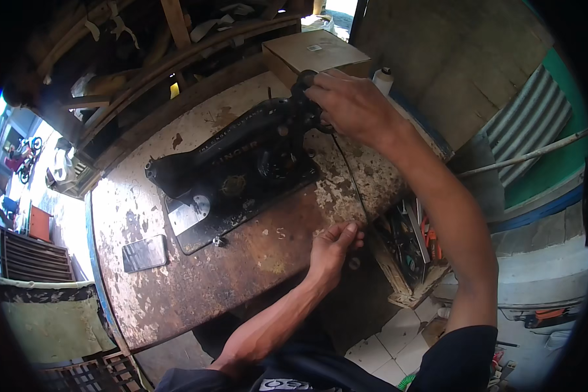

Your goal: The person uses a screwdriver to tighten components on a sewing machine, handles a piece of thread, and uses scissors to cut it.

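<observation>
Black sewing machine (238, 153) on worn tabletop (287, 232). Right hand (349, 104) curled round handwheel (302, 81); left hand (333, 248) pinched narrow beside drive belt (349, 171), grip on belt unclear. Step: apparently belt-and-wheel handling; calls for even tension. Cardboard box (300, 51) closed, contents hidden; open wooden drawer (391, 273) holds orange tool (430, 239).

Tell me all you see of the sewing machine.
The sewing machine is black, apparently metal, with pale lettering along its arm and a shiny silver plate at its base's left end. It stands upright, slantwise on the scuffed table. The right hand grasps its right end; a dark cord runs down from there toward the left hand.
</observation>
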Demonstrator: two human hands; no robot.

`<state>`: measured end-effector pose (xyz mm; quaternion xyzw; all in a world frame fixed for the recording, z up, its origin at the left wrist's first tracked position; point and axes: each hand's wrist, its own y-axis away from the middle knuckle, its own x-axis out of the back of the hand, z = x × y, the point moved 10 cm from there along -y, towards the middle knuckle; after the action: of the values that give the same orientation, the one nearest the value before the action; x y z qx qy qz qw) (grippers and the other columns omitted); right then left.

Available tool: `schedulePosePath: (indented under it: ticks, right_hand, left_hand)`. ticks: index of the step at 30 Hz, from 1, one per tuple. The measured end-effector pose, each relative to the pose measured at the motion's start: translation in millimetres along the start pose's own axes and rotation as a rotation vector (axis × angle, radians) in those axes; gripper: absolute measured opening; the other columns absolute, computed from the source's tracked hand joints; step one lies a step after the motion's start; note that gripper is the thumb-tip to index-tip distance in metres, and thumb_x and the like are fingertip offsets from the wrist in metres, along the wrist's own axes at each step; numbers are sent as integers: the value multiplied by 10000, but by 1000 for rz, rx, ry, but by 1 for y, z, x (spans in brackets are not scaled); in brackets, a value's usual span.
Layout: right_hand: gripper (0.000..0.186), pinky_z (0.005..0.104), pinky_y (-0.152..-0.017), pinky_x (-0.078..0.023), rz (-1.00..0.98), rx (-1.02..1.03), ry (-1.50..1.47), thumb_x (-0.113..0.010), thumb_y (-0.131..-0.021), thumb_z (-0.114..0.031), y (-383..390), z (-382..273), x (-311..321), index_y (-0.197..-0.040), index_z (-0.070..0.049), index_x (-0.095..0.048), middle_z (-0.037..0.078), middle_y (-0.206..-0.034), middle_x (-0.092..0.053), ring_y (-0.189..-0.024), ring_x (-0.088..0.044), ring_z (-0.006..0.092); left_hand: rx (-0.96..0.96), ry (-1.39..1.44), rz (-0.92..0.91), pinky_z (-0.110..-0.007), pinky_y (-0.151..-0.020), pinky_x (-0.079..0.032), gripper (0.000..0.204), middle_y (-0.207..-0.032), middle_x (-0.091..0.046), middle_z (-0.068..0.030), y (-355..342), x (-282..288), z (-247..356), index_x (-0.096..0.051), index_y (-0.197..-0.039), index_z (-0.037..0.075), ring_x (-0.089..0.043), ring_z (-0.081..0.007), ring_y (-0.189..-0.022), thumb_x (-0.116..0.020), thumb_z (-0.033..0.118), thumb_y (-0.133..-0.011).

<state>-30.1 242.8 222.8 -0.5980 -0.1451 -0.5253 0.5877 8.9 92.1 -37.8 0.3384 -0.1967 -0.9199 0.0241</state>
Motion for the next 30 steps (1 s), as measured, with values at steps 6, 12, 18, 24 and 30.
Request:
schedulePosePath:
  ticks: [6,12,18,24,30]
  right_hand:
    - [109,403,-797,-610,20,11,12,-649,-844,-60,2,-1,0,-943,-65,-693,57,-992,-653,-1007,-674,265]
    - [95,413,-763,-602,94,-28,-32,-657,-841,-57,8,-4,15,-934,-61,-677,61,-966,-639,-974,-667,276]
    - [126,414,-756,-595,62,-39,-47,-650,-844,-47,6,-3,12,-965,-60,-680,71,-946,-633,-944,-660,283]
    - [502,397,-860,-584,-90,-88,-7,-839,-720,-59,7,0,0,-1203,-56,-702,53,-1100,-669,-1044,-648,265]
    - [145,405,-749,-602,44,-38,-28,-661,-821,-34,5,-5,12,-965,-44,-680,72,-943,-629,-952,-658,278]
  left_hand:
    - [-3,5,9,-273,-827,-545,229,-950,-726,-46,0,0,2,-716,-1125,12,-670,-124,-833,-684,217,-1030]
    - [-5,9,-1,-269,-824,-547,232,-942,-726,-50,0,-2,-1,-716,-1127,2,-670,-121,-823,-682,211,-1031]
    - [-15,8,6,-266,-817,-548,220,-929,-724,-48,-2,0,0,-717,-1122,2,-669,-121,-817,-676,199,-1034]
    - [-15,4,-2,-268,-826,-550,230,-940,-726,-47,-1,0,-1,-717,-1134,-2,-666,-119,-820,-678,201,-1033]
    - [-12,10,-1,-262,-826,-551,240,-951,-726,-47,0,-1,0,-716,-1143,-4,-666,-114,-828,-679,207,-1033]
